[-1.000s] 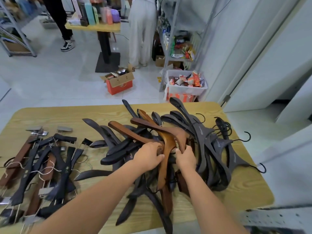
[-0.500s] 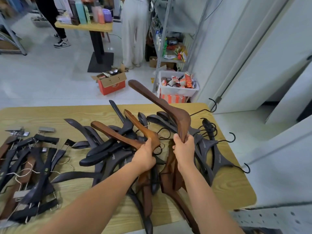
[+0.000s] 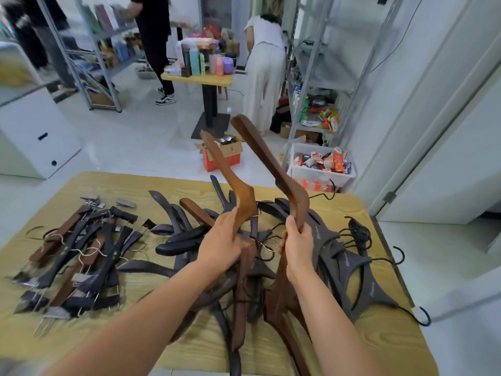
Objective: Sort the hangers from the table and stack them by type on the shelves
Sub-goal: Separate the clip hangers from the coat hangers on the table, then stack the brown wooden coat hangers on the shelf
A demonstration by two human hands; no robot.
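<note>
Nearest, two bare forearms reach out over the table (image 3: 151,346), a yellow wood-grain top. The left hand (image 3: 220,244) is curled around the bend of a brown wooden hanger (image 3: 240,187). The right hand (image 3: 297,246) is wrapped the same way around a second brown hanger (image 3: 283,173). One arm of each hanger points up and away from the person, and the other drops toward the near table edge between the forearms. Whether those lower ends touch the pile cannot be told. The two hangers stand side by side, apart, and a black hook (image 3: 326,196) juts out to the right from the bend of the second.

Under and between the hands lies a tangled pile of dark hangers (image 3: 187,240). A third brown hanger (image 3: 196,211) lies in it just beyond the left hand. To the right of the right hand, flat grey hangers (image 3: 355,267) fan out with their hooks toward the table's right edge. Well left of the left hand sits a separate heap of clip hangers (image 3: 81,256), brown and black mixed.

On the floor ahead of the hands stand a red cardboard box (image 3: 230,156) and a white bin (image 3: 320,176) of packets. Farther off is a small table (image 3: 198,78) crowded with bottles. Metal shelves (image 3: 322,85) stand beyond the right hand. Two people are there — a person in white (image 3: 264,74) and a person in black (image 3: 154,36).
</note>
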